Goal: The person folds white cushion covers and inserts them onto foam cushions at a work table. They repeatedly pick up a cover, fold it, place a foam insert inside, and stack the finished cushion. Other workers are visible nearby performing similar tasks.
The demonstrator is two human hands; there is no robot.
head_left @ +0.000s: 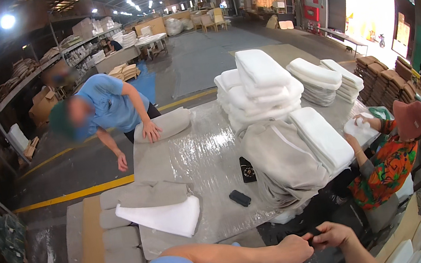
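My left hand (292, 251) is closed in a fist in front of my body, at the near edge of the table. Close against it, my right hand (333, 234) pinches a small dark object (311, 233), whose kind I cannot make out. What my left fingers hold, if anything, is hidden. Beyond my hands is a plastic-covered table (209, 159). A dark, phone-shaped object (239, 198) lies on it, beside a pile of grey fabric covers (282, 159). To the left, a white foam sheet (164, 219) rests over a grey cushion (160, 192).
White foam pads (262, 77) stand stacked at the table's far side, with another white pad (323, 136) beside the covers. A co-worker in blue (113, 99) presses a grey cushion (166, 124). Another person (389, 164) handles white material at right. Grey cushions (122, 248) sit at left.
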